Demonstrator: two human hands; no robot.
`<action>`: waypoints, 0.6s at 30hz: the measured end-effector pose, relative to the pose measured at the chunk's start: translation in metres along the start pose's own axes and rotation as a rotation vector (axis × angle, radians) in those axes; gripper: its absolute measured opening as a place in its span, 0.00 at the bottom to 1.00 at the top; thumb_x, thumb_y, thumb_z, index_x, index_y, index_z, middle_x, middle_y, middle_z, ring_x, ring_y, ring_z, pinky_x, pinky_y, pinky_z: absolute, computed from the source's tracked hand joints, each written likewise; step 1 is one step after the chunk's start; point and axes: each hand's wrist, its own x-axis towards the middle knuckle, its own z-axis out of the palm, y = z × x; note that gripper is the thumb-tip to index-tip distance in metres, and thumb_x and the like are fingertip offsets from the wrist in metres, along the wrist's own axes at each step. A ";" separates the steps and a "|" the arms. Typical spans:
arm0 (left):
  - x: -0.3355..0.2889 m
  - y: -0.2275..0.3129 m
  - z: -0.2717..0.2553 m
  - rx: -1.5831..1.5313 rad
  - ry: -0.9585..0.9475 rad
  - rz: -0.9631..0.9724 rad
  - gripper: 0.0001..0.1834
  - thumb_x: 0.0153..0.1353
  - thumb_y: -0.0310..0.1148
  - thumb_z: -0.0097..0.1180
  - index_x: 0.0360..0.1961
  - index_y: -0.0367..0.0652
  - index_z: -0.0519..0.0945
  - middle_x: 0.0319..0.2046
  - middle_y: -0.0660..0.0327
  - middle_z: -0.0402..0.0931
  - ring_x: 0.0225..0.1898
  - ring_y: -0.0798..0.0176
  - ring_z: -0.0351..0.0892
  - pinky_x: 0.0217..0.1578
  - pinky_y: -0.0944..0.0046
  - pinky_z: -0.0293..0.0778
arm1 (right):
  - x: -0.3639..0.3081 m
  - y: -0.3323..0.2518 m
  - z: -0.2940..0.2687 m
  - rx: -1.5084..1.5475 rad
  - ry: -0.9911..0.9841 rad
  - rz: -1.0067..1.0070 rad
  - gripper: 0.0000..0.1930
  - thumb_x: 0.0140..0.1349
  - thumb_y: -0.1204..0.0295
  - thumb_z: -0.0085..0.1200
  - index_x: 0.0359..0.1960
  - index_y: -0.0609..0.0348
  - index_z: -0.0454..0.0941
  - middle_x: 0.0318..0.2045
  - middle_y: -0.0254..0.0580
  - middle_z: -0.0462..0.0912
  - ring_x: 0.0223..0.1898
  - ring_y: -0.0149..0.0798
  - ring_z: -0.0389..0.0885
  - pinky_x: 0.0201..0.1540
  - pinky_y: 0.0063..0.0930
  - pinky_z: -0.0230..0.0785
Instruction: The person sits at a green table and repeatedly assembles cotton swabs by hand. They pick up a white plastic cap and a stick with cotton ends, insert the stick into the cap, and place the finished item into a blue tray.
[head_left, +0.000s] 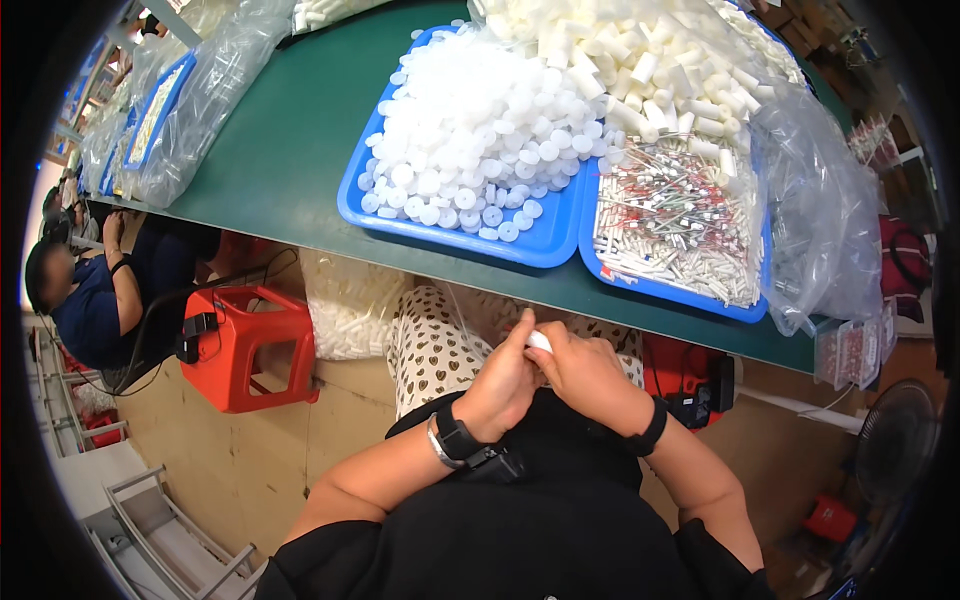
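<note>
Small white, round-ended piece, one visible, partly hidden, is pinched in the right hand over the lap, just off the green worktop's front edge. The left hand meets it, thumb extended; whether it grips too cannot be told. Both forearms angle inward. Two blue plastic trays stand along that edge.

White piece mostly hidden by fingers; white tube heap cut off by top edge.
</note>
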 end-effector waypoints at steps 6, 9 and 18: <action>0.009 0.017 -0.036 -0.086 0.253 -0.077 0.36 0.70 0.50 0.46 0.65 0.29 0.58 0.63 0.45 0.62 0.63 0.52 0.65 0.62 0.50 0.64 | -0.017 -0.021 -0.076 0.257 0.132 -0.213 0.24 0.58 0.60 0.63 0.52 0.61 0.75 0.37 0.42 0.82 0.25 0.41 0.82 0.29 0.31 0.73; -0.012 0.036 -0.018 0.019 0.025 0.038 0.23 0.73 0.42 0.44 0.56 0.32 0.69 0.52 0.50 0.73 0.52 0.58 0.75 0.54 0.57 0.72 | -0.047 -0.054 -0.155 0.415 0.302 -0.544 0.22 0.57 0.60 0.64 0.50 0.58 0.76 0.29 0.35 0.82 0.21 0.32 0.78 0.24 0.26 0.69; -0.009 0.096 0.047 1.258 0.052 1.070 0.09 0.64 0.27 0.56 0.43 0.34 0.78 0.38 0.55 0.79 0.35 0.59 0.77 0.38 0.61 0.74 | -0.105 -0.086 -0.222 0.549 0.361 -0.658 0.25 0.65 0.62 0.51 0.63 0.49 0.65 0.33 0.35 0.79 0.22 0.32 0.73 0.24 0.25 0.68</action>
